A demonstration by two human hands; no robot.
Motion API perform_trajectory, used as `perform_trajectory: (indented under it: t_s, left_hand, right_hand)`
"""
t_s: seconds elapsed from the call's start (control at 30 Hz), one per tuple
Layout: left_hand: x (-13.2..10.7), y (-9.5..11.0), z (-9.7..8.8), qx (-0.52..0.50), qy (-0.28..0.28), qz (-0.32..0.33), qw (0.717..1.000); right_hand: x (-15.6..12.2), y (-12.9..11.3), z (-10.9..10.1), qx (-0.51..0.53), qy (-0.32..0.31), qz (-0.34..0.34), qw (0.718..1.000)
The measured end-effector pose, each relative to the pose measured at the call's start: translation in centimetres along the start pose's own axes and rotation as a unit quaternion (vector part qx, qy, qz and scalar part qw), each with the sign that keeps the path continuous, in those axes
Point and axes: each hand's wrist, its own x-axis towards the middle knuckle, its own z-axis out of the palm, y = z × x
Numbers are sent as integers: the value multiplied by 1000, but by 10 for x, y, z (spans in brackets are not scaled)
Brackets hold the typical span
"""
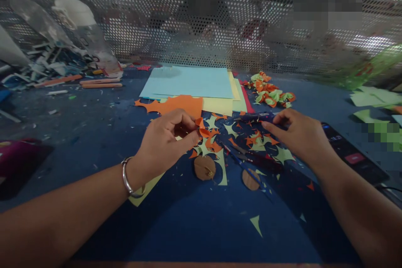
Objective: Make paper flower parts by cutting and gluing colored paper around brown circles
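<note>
One orange paper piece (203, 130), above scraps (230, 128), is pinched by the left hand (166, 140); whether the right hand (303, 138) grips the dark tube (256, 116) cannot be determined. Finished-looking pieces (266, 87) lie heaped; blue sheets (191, 83) appear uncut.

I have one view, worn on the head above the near edge of the table (176, 230), facing forward and down. The left hand (166, 138) and right hand (301, 138) show close up; beyond, I see to the perforated screen (141, 29) at the far edge.
</note>
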Motion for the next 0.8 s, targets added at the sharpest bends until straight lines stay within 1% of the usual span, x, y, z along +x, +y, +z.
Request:
perform_trajectory:
  t_s: [0.1, 0.17, 0.2, 0.23, 0.27, 0.3, 0.33, 0.37, 0.43, 0.5, 0.53, 0.6, 0.8]
  left_hand:
    - [0, 2, 0, 9, -26, 4, 1000]
    - [-1, 2, 1, 10, -31, 8, 999]
    - [-1, 3, 1, 12, -32, 9, 999]
    - [-1, 3, 2, 16, -32, 9, 999]
    - [-1, 3, 2, 21, -29, 8, 999]
    - [-1, 4, 3, 25, -27, 9, 999]
    - [-1, 4, 3, 28, -26, 11, 999]
    - [0, 5, 4, 30, -26, 13, 999]
    - [0, 6, 4, 35, -29, 19, 999]
    - [1, 6, 5, 44, -32, 23, 998]
    - [1, 6, 5, 49, -32, 25, 998]
    - [1, 6, 4, 55, -35, 34, 997]
    - [2, 6, 4, 61, -42, 38, 997]
  right_hand:
    - [-3, -2, -2, -53, -18, -8, 998]
    - [-8, -9, -5, -101, 2, -33, 994]
    - [-12, -14, -7, -117, 28, -60, 991]
    - [-18, -21, -8, -105, 45, -94, 989]
    - [-24, -30, -9, -74, 57, -138, 986]
    - [-32, -40, -9, -29, 57, -184, 981]
    - [-40, -51, -8, 20, 36, -221, 974]
    - [-48, -62, -7, 67, -4, -257, 964]
    - [-61, -81, -3, 128, -89, -340, 927]
    - [-70, -94, 2, 148, -114, -393, 900]
    - [-73, -97, 4, 156, -113, -408, 892]
    - [-74, -100, 9, 158, -107, -420, 887]
    - [-72, -99, 16, 143, -111, -420, 889]
